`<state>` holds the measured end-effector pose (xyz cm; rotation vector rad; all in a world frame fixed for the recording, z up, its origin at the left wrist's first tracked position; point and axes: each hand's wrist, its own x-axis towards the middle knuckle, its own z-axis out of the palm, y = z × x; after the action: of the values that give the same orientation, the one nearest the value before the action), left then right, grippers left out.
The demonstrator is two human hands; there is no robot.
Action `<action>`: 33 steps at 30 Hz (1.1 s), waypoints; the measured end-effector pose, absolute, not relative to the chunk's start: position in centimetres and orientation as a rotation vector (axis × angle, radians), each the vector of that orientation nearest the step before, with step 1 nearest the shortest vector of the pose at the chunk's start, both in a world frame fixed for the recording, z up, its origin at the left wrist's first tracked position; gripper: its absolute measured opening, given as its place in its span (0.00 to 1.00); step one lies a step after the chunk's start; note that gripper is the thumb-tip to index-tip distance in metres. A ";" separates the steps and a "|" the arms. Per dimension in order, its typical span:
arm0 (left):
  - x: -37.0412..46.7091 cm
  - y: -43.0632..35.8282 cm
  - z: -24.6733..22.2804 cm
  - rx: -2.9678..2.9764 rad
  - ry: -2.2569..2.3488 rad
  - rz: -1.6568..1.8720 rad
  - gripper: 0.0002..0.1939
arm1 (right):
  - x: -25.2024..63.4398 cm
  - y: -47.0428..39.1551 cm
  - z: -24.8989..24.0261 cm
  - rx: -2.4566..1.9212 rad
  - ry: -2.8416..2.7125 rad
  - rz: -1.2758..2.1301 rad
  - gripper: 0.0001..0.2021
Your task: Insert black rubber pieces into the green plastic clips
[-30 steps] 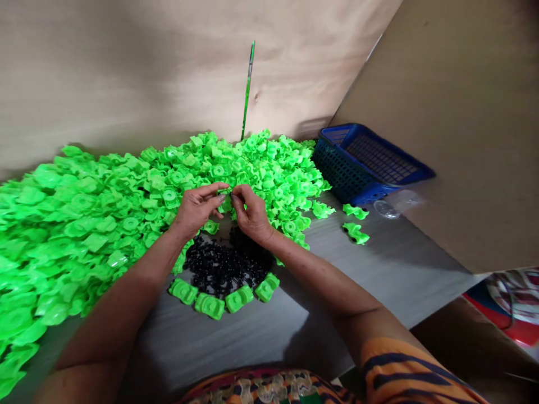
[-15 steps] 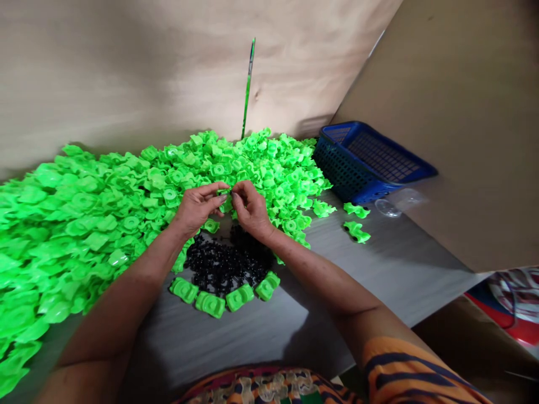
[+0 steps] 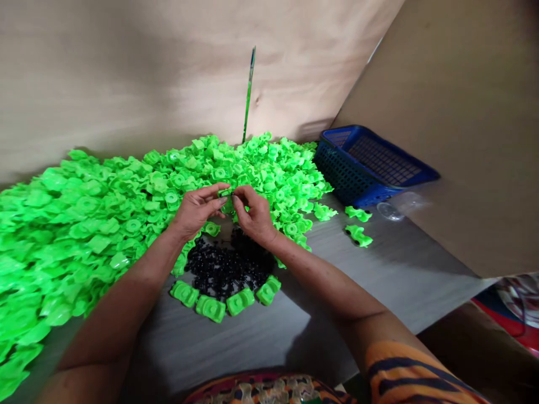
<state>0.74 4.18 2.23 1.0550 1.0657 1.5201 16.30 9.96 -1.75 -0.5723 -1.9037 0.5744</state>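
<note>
Pinching one small green piece [image 3: 226, 193] between both hands above the table [image 3: 379, 269].

Left hand [image 3: 197, 210] and right hand [image 3: 252, 213] meet fingertip to fingertip, each grip closed on the green piece, held over a heap of black beads [image 3: 223, 269]. Four green caps [image 3: 219, 300] line the heap's edge at 6 o'clock. A big pile of green parts [image 3: 105, 213] spreads from 9 to 12 o'clock. At 2 o'clock a blue basket [image 3: 362, 165] stands, with two loose green bits [image 3: 357, 224] near it.
</note>
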 end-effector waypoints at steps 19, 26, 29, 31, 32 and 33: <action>1.1 4.1 2.2 0.991 1.128 1.544 0.25 | 16.4 10.4 -2.0 -0.540 -1.910 0.448 0.05; 0.9 4.2 1.9 1.015 1.165 1.519 0.24 | 16.5 10.2 -1.3 -0.617 -1.916 0.621 0.08; 0.9 4.3 1.8 1.018 1.193 1.508 0.23 | 16.4 10.2 -1.3 -0.617 -1.950 0.548 0.08; 1.0 4.3 1.7 1.024 1.201 1.500 0.22 | 16.4 10.2 -1.3 -0.622 -1.973 0.507 0.09; 1.0 4.3 1.7 1.029 1.204 1.497 0.22 | 16.3 10.3 -1.4 -0.619 -1.979 0.498 0.10; 1.0 4.3 1.6 1.033 1.206 1.496 0.22 | 16.3 10.3 -1.4 -0.611 -1.980 0.494 0.10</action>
<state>0.97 4.32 1.61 1.0333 1.2063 1.4959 16.29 10.32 -1.43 -0.6115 -1.9804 0.4938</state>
